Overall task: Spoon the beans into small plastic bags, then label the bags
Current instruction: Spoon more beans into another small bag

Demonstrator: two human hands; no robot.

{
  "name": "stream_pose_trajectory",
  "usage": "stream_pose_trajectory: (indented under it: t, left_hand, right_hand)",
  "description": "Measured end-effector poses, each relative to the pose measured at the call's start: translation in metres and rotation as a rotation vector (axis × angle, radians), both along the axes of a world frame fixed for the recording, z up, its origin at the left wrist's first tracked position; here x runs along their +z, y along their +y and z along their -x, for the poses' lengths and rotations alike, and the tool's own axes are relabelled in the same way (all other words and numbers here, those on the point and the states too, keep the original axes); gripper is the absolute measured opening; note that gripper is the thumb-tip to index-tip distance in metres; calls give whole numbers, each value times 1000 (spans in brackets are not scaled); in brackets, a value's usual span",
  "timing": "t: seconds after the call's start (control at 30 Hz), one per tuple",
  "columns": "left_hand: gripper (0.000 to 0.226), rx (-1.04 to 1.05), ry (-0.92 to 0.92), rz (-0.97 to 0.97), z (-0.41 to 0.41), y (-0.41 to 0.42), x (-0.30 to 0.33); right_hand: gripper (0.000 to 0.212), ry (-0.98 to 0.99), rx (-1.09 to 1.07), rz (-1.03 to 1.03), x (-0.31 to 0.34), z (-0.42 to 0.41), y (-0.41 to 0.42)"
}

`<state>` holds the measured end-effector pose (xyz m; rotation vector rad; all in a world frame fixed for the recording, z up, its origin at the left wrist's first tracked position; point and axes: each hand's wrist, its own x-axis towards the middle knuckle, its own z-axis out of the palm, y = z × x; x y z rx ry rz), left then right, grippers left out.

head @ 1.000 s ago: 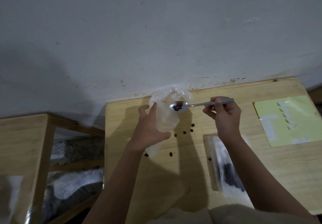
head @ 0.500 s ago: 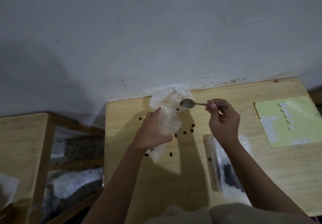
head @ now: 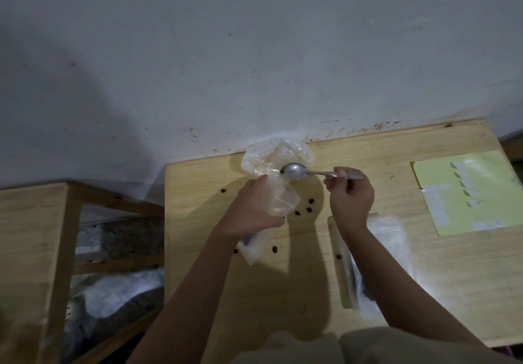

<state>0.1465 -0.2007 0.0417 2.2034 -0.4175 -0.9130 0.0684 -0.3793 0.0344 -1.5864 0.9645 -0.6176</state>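
From the head camera, the left hand [head: 250,210] has its grip clamped around a clear plastic bag [head: 276,176] held upright above the wooden surface [head: 283,293]. The right hand [head: 349,196] pinches a metal spoon [head: 295,171] whose bowl sits at the bag's open mouth. Loose beans [head: 310,205] lie scattered beneath, with a yellow label sheet [head: 469,191] far right.

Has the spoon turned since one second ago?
Yes. The spoon has rolled over at the bag mouth; its bowl now shows its back, with no beans visible.

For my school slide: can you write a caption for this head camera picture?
Left hand holds a clear plastic bag open while the right hand tips a spoon at its mouth.
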Motion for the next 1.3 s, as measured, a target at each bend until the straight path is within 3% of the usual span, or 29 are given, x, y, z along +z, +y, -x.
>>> stream_pose_trajectory:
  t: [0.13,0.33,0.53,0.8,0.9,1.13,1.3]
  left_hand:
    - [85,-3,-4,13,0,1,0]
    - [90,-16,-7,-11,2,1,1]
    - [104,1,-30,-40,5,3,4]
    - [109,70,-58,-38,8,1,11]
    - [107,95,-65,-36,10,2,15]
    - [110,129,-82,-1,19,12,21]
    - [111,132,-74,1,27,15,21]
  right_hand:
    - [15,40,-181,-450,-3,-8,-3]
    - [17,-9,-174,-573,8,-3,-6]
    - [16,-111,19,-349,34,11,-11]
    - [12,-184,330,131,53,23,3]
    - [19,-216,305,173,56,23,2]
    - [14,-219,53,152,51,25,-22]
    - [17,-93,128,391,30,32,-39]
